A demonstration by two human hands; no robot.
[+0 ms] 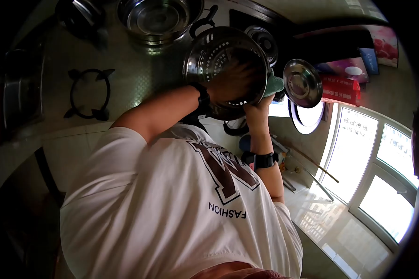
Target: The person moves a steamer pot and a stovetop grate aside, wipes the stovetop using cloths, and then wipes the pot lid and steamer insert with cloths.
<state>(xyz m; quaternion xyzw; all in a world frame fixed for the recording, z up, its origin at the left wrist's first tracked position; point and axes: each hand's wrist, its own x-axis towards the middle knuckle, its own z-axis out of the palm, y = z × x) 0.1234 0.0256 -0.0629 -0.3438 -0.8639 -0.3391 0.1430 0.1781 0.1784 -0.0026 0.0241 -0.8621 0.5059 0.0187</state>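
A shiny steel steamer pot with rows of round holes in its base is tilted towards me over the stove. My left hand reaches inside it; the fingers are dark and blurred, so what they hold cannot be made out. At the near right rim, my right hand grips the pot, its fingertips hidden behind it. A green cloth shows just beyond that hand, against the outside of the rim.
A wide steel pan stands at the back beside a black-handled item. A burner grate is at left. To the right are a round steel lid, a red box and other boxes. Glazed doors stand farther right.
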